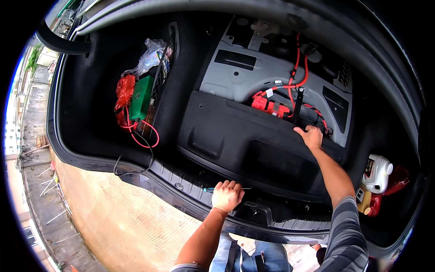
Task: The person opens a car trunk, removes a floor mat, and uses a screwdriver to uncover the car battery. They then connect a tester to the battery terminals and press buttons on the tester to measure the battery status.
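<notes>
My left hand (pixel 227 196) is closed around a slim screwdriver (pixel 208 189) above the trunk sill; its teal end sticks out on one side and a thin shaft on the other. My right hand (pixel 311 137) grips the far edge of a black moulded trunk floor insert (pixel 217 120), thumb pointing left. The insert lies tilted over part of the grey metal floor (pixel 231 86). Just beyond its edge, a red terminal cover (pixel 270 107) and red cables (pixel 304 75) show beside a black upright bracket (pixel 298 104). The battery area below is partly hidden by the insert.
The left side pocket holds a green box (pixel 143 96), a red plastic bag (pixel 123 93) and a clear bag (pixel 153 54) behind a net. A looped red cable (pixel 156 136) hangs there. At the right stand a white bottle (pixel 377 174) and a yellowish bottle (pixel 364 199). The trunk sill (pixel 181 183) runs along the front.
</notes>
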